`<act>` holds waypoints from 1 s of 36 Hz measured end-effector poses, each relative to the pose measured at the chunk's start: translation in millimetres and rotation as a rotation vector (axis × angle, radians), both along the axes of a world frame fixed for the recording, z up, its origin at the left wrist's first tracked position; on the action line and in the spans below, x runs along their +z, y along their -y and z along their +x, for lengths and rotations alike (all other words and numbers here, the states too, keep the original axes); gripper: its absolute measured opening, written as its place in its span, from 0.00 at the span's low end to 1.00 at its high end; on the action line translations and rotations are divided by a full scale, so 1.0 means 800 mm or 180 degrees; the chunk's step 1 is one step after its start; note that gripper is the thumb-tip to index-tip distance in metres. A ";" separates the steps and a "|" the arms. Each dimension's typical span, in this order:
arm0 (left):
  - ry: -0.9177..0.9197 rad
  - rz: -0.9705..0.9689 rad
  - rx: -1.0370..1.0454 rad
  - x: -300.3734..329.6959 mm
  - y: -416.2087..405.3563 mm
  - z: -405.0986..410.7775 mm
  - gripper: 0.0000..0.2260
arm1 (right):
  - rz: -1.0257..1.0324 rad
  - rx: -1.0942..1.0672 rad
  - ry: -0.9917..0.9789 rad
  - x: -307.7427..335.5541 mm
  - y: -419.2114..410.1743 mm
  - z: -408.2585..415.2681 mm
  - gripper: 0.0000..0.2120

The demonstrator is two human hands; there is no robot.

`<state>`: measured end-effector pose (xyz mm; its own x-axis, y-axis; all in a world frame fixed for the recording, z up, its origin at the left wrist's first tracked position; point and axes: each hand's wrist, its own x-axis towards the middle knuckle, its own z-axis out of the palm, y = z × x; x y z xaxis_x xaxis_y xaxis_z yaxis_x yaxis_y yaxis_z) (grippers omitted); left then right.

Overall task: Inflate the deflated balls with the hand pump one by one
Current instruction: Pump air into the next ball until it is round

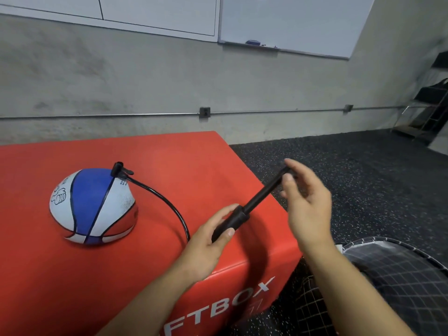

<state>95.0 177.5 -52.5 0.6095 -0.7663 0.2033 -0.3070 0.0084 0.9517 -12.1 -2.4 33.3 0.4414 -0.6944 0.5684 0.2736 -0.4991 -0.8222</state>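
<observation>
Pump (244, 210) sits diagonally between both hands, barrel low at 7 o'clock, rod extended up toward 1 o'clock. Left hand (208, 241) grips the barrel, thumb over the top and fingers wrapped from behind; my read is it anchors the body so only the rod travels. Right hand (306, 202) is at the rod's far end, fingertips pinching the handle (287, 169), remaining fingers loosely bent, palm facing in. Rod looks nearly fully drawn out, so I judge this the top of a stroke, push-in next.

Hose (169, 204) leaves the barrel's lower end, loops across the red box (194, 151) and climbs to the ball (91, 206) at 9 o'clock from the hands. Slack in the loop likely keeps pumping motion from tugging the connector. Nozzle (118, 169) is seated at the ball's top, at 12 o'clock on it, lever sticking out sideways.

Ball rests on the box top, well apart from both hands, nobody steadying it. It's red, white and blue, flattened at the base and peaked toward the nozzle, so clearly still underinflated. That flat base is probably why it stays put.

Mesh bag (400, 267) is on the floor at 4 o'clock, just beside the right forearm; contents not discernible. Whiteboard (303, 20) is on the wall at 12 o'clock.

Risk: hard strokes could drag the hose and rock the nozzle loose.
</observation>
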 end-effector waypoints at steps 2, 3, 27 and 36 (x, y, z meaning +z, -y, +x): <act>0.0025 0.0053 -0.0020 0.000 0.000 -0.001 0.23 | 0.0115 -0.0084 0.0173 0.009 0.008 -0.008 0.14; 0.0032 0.0078 -0.0024 0.000 0.000 -0.002 0.23 | 0.0140 -0.0108 0.0189 0.013 0.009 -0.012 0.14; -0.0145 -0.0049 0.0237 0.005 0.004 -0.001 0.22 | -0.0571 0.0328 -0.0880 -0.033 -0.040 -0.001 0.12; 0.0005 -0.0147 0.0062 0.006 0.005 -0.003 0.22 | -0.0541 0.0407 -0.0971 -0.039 -0.038 -0.007 0.14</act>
<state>92.7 173.1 -47.6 0.6239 -0.7440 0.2392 -0.3090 0.0462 0.9499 -17.5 27.7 2.0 0.6854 -0.5296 0.4998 0.0978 -0.6132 -0.7839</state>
